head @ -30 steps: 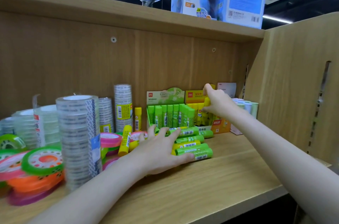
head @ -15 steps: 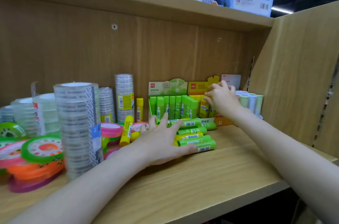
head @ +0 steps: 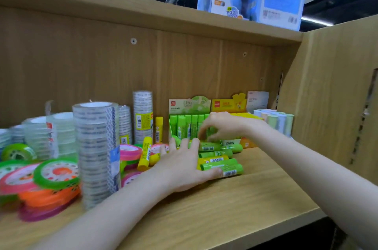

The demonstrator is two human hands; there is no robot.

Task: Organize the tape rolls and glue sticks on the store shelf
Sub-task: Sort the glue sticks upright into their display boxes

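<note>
Movement since half a second ago: the right hand (head: 222,127) has left the yellow display box (head: 229,104) at the back of the shelf (head: 255,194) and dropped to the front of the green display box (head: 189,106). Its fingers are curled downward over the top of the loose pile of glue sticks (head: 219,160). They touch or nearly touch the rearmost green stick, but blur prevents a finding on whether anything is pinched. The left hand (head: 184,165) has not shifted: fingers spread and straight, palm down, pressing on the left end of the pile, thumb tip against the nearest stick.

Judgement: one placement in the yellow box appears finished, and the right hand is now going for the next loose stick while the left keeps the pile from rolling.

Condition of stock: four or five sticks lie on their sides in front of the boxes, mostly green, one yellow among them, barcodes facing up. Green sticks stand upright in their box. Another yellow stick (head: 145,153) leans on the pink tape rolls (head: 129,152) to the left, and one stands upright (head: 159,129) beside a tall stack of clear tape (head: 96,147). Coloured tape rolls (head: 55,174) lie heaped at far left, unsorted.
</note>
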